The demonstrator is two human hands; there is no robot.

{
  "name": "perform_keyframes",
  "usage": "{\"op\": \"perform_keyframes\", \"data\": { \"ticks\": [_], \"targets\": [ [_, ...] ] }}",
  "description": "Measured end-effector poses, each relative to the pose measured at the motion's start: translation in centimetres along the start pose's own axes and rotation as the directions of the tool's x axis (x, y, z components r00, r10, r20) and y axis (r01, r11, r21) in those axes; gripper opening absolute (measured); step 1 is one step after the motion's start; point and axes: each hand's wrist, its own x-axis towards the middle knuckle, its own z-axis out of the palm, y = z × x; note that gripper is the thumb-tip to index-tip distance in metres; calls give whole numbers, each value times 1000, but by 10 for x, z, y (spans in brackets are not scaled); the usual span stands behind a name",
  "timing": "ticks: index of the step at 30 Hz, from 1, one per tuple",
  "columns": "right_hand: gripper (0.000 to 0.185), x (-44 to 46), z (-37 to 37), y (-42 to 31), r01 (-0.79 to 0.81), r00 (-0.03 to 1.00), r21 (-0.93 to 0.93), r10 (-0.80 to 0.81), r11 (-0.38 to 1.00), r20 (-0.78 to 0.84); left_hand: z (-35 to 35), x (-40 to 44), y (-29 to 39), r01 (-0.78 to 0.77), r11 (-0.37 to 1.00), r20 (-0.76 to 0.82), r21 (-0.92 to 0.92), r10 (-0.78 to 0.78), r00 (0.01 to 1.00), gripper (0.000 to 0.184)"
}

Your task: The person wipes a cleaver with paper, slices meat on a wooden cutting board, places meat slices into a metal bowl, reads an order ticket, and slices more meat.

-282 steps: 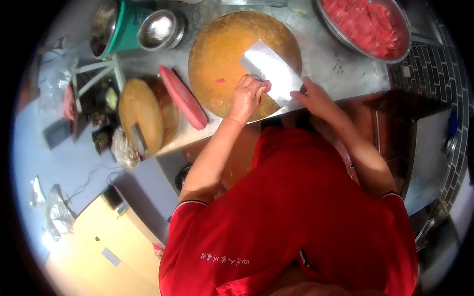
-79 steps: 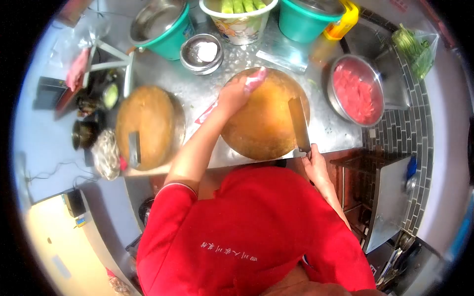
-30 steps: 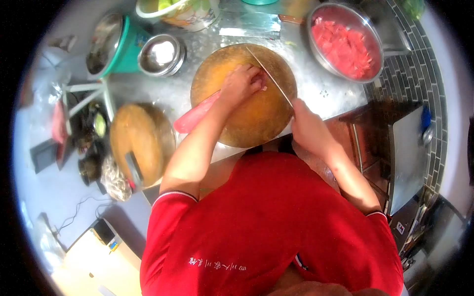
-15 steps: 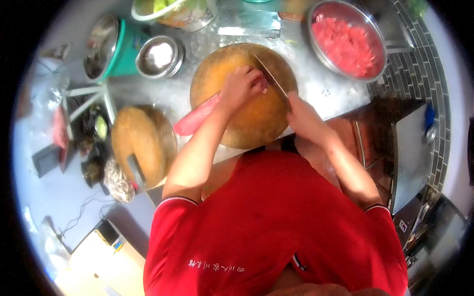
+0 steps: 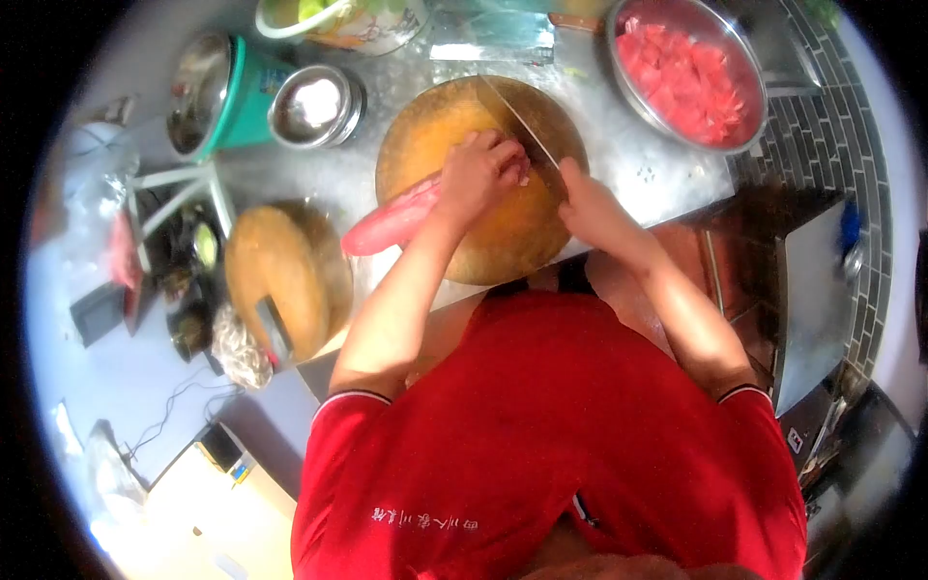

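A thick round wooden chopping board (image 5: 507, 246) lies in front of me. Across it, and past its left edge, stretches a long pink piece of raw meat (image 5: 389, 222). My left hand (image 5: 478, 172) presses down on the meat's right end with curled fingers. In my right hand (image 5: 597, 213) is the handle of a kitchen knife (image 5: 519, 116), its broad blade slanting up and left just right of my left fingertips. The cut end is partly hidden by my fingers, and I cannot tell whether the blade touches it.
A metal bowl of sliced pink meat (image 5: 681, 87) stands at the back right. Behind the board lies a cleaver (image 5: 493, 41). Stacked metal bowls (image 5: 314, 106) and a green bucket (image 5: 222, 101) are at the left. A second wooden board (image 5: 275, 275) sits lower left.
The knife's tip and my right hand have risen slightly in view, and the blade shows more of its side. My left hand remains on the meat. The whole view has shifted a little.
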Motion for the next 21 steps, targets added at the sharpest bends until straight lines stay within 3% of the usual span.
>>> {"op": "perform_keyframes", "data": {
  "ticks": [5,6,9,12,15,21],
  "targets": [
    [24,-33,13,15,52,996,-101,-58,994,-61,6,-38,15,113,994,-25,7,-113,993,16],
    [24,-35,13,16,-4,1000,-114,2,993,-23,3,-44,18,159,987,-48,3,-158,986,20],
    [25,-32,11,17,48,998,-125,-53,991,-39,-5,-50,5,203,960,-140,-192,-232,963,26],
    [26,-29,5,11,17,1000,-118,-19,993,-15,-11,-52,-16,179,957,-66,-228,-199,978,30],
    [27,-29,0,6,106,994,-147,-111,983,-21,-7,-49,-5,129,962,-109,-239,-159,981,33],
    [27,-26,0,0,129,992,-151,-127,980,22,1,-45,-10,154,970,-91,-189,-173,981,37]
  ]
}}
